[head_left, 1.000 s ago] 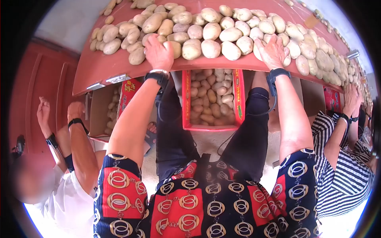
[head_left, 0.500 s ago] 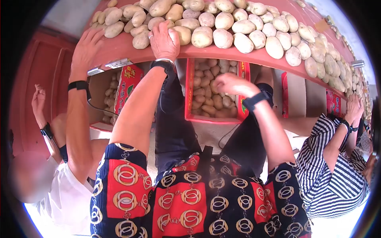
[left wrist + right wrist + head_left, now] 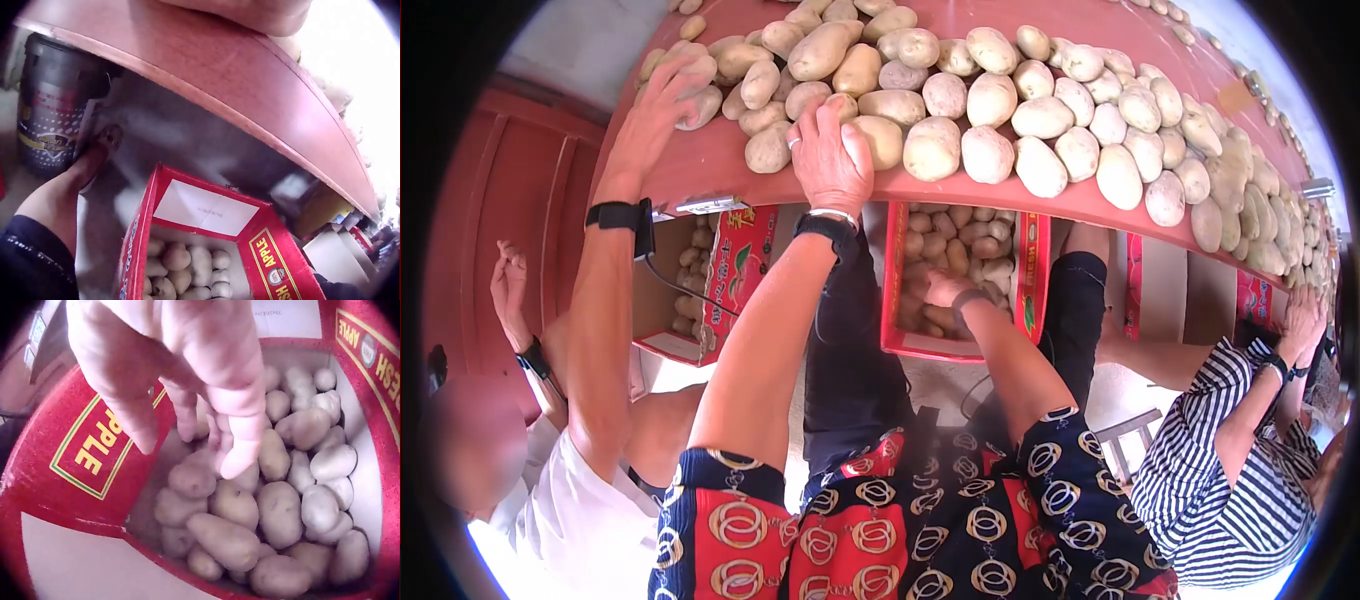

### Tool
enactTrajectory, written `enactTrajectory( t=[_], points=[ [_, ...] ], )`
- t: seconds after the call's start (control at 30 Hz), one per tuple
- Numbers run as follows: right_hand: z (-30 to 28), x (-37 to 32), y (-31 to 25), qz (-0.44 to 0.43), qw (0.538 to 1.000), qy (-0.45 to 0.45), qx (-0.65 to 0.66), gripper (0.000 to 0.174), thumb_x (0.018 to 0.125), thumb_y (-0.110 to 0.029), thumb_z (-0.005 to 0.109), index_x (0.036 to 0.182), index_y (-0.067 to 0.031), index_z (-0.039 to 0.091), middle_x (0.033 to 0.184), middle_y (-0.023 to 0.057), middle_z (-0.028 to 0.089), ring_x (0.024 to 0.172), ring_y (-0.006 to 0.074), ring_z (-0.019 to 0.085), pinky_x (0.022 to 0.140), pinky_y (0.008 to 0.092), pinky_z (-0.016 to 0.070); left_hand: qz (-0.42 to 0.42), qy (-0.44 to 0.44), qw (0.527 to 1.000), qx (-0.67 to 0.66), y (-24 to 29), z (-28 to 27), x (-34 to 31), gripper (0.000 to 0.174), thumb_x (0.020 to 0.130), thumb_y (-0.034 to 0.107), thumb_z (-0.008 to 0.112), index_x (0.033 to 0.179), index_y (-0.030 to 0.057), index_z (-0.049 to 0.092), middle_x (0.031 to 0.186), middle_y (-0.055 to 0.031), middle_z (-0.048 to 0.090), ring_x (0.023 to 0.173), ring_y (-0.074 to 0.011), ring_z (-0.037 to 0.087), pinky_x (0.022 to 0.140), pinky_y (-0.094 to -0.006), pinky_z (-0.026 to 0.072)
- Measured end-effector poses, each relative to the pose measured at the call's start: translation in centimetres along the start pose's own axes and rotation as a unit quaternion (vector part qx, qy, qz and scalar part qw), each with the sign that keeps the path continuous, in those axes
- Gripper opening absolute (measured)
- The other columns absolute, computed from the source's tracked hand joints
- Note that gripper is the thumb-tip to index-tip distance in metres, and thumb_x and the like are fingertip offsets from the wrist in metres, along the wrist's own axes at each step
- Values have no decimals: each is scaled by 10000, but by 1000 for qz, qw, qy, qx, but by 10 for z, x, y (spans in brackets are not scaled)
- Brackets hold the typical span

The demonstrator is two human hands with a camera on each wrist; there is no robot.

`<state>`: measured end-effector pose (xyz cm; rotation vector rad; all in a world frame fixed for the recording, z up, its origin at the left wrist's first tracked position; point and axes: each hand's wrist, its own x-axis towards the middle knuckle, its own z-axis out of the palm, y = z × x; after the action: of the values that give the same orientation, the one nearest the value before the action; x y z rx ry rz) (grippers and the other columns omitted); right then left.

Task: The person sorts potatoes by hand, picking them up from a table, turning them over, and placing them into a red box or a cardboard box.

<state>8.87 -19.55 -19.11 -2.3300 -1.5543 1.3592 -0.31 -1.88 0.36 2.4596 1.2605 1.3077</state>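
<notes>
My left hand (image 3: 832, 160) rests at the near edge of the potato heap on the red table, with its fingers over a pale potato (image 3: 880, 142) and its neighbours. Only a blurred part of that hand shows in the left wrist view. My right hand (image 3: 945, 288) is down inside a red apple carton (image 3: 1030, 285) below the table edge. In the right wrist view its fingers (image 3: 240, 440) point downward, thumb apart, close over the potatoes (image 3: 279, 512) lying in the carton. Nothing shows gripped between them.
At left, another person's hand (image 3: 655, 115) reaches onto the heap. A second carton (image 3: 740, 270) of potatoes stands under the table there. A person in a striped shirt (image 3: 1250, 460) works at right. A dark bucket (image 3: 53, 106) stands beneath the table (image 3: 187, 75).
My right hand has left the potatoes on the table and dropped into the carton. My left hand stays at the heap's edge. The neighbour's hand has reached onto the potatoes at left.
</notes>
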Motion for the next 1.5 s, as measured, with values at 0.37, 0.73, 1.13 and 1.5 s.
enactTrajectory(
  t=[0.37, 0.73, 1.13, 1.5],
  points=[
    [45, 19, -22, 61, 994, 45, -81, 369, 847, -190, 487, 1211, -138, 512, 1190, 195, 541, 1045, 348, 574, 865, 445, 480, 12, -16, 1000, -3, 4, -5, 3, 394, 771, 171, 422, 1130, 27, 497, 1198, -219, 462, 1040, -420, 435, 916, -482, 342],
    [57, 39, 8, -23, 999, 21, 17, 414, 813, -344, 487, 1139, -99, 557, 1047, 186, 627, 951, 316, 624, 830, 415, 489, -15, -37, 999, -5, 7, -7, 5, 407, 797, 181, 374, 1153, 15, 483, 1224, -222, 449, 1069, -419, 418, 955, -491, 303],
    [-124, -124, -52, -150, 864, -9, 480, 350, 799, -116, 636, 1126, -55, 527, 951, 16, 582, 835, 58, 540, 644, 211, 474, -36, -11, 999, -11, 7, -7, 2, 383, 791, 170, 404, 1141, 53, 505, 1225, -178, 469, 1027, -398, 455, 920, -470, 348],
    [-247, -127, -120, -336, 804, 257, 418, 373, 808, -4, 619, 1155, -14, 483, 1033, 73, 573, 910, 121, 576, 778, 241, 479, -40, -16, 999, -3, 8, -7, 0, 386, 791, 174, 421, 1152, 66, 502, 1217, -176, 467, 1019, -395, 457, 904, -468, 365]
  ],
)
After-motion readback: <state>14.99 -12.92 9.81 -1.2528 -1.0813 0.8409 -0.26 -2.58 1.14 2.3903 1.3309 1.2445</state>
